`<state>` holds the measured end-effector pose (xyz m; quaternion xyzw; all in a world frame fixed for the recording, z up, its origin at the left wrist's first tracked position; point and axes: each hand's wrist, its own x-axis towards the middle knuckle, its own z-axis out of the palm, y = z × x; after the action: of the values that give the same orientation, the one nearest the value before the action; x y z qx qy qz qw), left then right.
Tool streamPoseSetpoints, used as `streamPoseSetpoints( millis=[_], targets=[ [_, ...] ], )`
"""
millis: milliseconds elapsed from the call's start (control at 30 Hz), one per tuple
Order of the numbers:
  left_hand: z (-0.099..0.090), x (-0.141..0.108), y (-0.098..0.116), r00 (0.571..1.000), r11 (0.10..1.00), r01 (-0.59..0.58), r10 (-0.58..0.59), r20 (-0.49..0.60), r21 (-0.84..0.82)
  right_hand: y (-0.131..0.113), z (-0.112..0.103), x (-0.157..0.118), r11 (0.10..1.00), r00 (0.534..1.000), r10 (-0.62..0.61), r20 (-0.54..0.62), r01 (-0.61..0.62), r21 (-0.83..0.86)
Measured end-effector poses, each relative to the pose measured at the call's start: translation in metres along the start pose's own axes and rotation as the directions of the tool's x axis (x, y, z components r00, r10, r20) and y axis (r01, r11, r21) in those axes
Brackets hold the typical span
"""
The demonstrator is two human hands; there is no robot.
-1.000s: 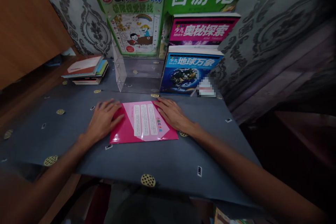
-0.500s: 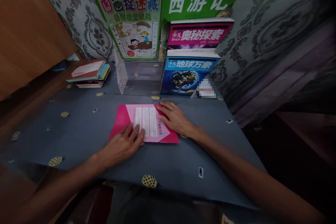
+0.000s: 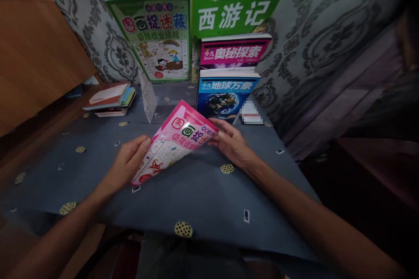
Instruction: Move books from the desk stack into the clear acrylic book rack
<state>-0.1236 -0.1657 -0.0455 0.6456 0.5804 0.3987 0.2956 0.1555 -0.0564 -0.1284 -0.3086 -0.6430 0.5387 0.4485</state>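
Observation:
A thin pink book (image 3: 173, 144) is held tilted above the table, its illustrated front cover facing me. My left hand (image 3: 132, 157) grips its left edge, thumb on the cover and fingers behind. At the upper right corner, my right hand (image 3: 231, 141) pinches the book between thumb and fingers. Behind the book stands a clear rack (image 3: 149, 98). A green-bordered book (image 3: 159, 39) leans on the rack's left side. On its right are a green book (image 3: 235, 8), a magenta book (image 3: 232, 53) and a blue book with a globe (image 3: 222, 98).
A stack of books (image 3: 113, 99) lies at the back left of the cloth-covered table (image 3: 203, 200). A small blurred white item (image 3: 252, 113) sits right of the blue book. A wooden panel (image 3: 39, 52) stands at the left, and patterned wallpaper is behind.
The pink book lay flat with its back cover up under both hands. It is now lifted and turned, showing its front cover, with both hands holding it. The view has shifted slightly.

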Motion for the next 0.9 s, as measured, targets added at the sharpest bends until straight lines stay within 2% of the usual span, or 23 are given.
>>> streamPoseSetpoints(
  millis=[67, 167, 233, 300, 400, 467, 500, 567, 600, 700, 733, 767, 800, 867, 900],
  targets=[
    [0.007, 0.001, 0.005, 0.993, 0.96, 0.105, -0.115, -0.025, -0.26, -0.001, 0.006, -0.002, 0.993, 1.0, 0.013, 0.003, -0.014, 0.121],
    [0.024, 0.003, 0.009, 0.961, 0.777, 0.173, -0.267, -0.067, -0.605, -0.005, 0.017, -0.007, 0.944, 0.99, 0.065, 0.122, -0.1, 0.314],
    [0.034, 0.004, 0.006, 0.938, 0.68, 0.195, -0.34, -0.069, -0.707, -0.009, 0.022, -0.01, 0.911, 0.972, 0.128, 0.196, -0.193, 0.365],
    [0.039, 0.004, -0.004, 0.921, 0.647, 0.253, -0.389, -0.026, -0.719, -0.012, 0.024, -0.011, 0.892, 0.96, 0.199, 0.196, -0.26, 0.371],
    [0.036, 0.001, -0.026, 0.906, 0.714, 0.389, -0.412, 0.1, -0.582, -0.015, 0.02, -0.01, 0.884, 0.936, 0.308, 0.17, -0.348, 0.313],
    [0.028, 0.0, -0.04, 0.899, 0.814, 0.437, -0.386, 0.207, -0.382, -0.015, 0.015, -0.009, 0.875, 0.9, 0.391, 0.192, -0.428, 0.224],
    [0.024, 0.0, -0.046, 0.902, 0.871, 0.416, -0.36, 0.239, -0.26, -0.014, 0.013, -0.009, 0.869, 0.879, 0.432, 0.205, -0.466, 0.166],
    [0.015, 0.003, -0.052, 0.934, 0.961, 0.277, -0.272, 0.23, 0.011, -0.013, 0.011, -0.008, 0.858, 0.843, 0.499, 0.202, -0.513, 0.02],
    [0.012, 0.004, -0.053, 0.956, 0.971, 0.185, -0.213, 0.2, 0.15, -0.012, 0.009, -0.008, 0.85, 0.83, 0.525, 0.189, -0.523, -0.066],
    [0.011, 0.011, -0.054, 0.992, 0.891, -0.029, -0.031, 0.125, 0.453, -0.015, 0.004, -0.007, 0.784, 0.789, 0.592, 0.164, -0.518, -0.343],
    [0.014, 0.012, -0.055, 0.993, 0.86, -0.08, 0.022, 0.12, 0.505, -0.017, 0.002, -0.006, 0.757, 0.791, 0.593, 0.148, -0.486, -0.437],
    [0.017, 0.013, -0.056, 0.99, 0.833, -0.127, 0.072, 0.123, 0.539, -0.02, 0.0, -0.005, 0.729, 0.815, 0.567, 0.119, -0.43, -0.533],
    [0.02, 0.014, -0.058, 0.984, 0.809, -0.173, 0.118, 0.134, 0.561, -0.023, -0.001, -0.005, 0.695, 0.858, 0.507, 0.078, -0.353, -0.626],
    [0.027, 0.015, -0.065, 0.968, 0.775, -0.25, 0.185, 0.17, 0.581, -0.028, 0.002, -0.003, 0.617, 0.956, 0.294, 0.011, -0.181, -0.766],
    [0.03, 0.014, -0.068, 0.961, 0.765, -0.274, 0.201, 0.189, 0.582, -0.029, 0.008, -0.002, 0.59, 0.983, 0.185, 0.015, -0.099, -0.801]
  ],
)
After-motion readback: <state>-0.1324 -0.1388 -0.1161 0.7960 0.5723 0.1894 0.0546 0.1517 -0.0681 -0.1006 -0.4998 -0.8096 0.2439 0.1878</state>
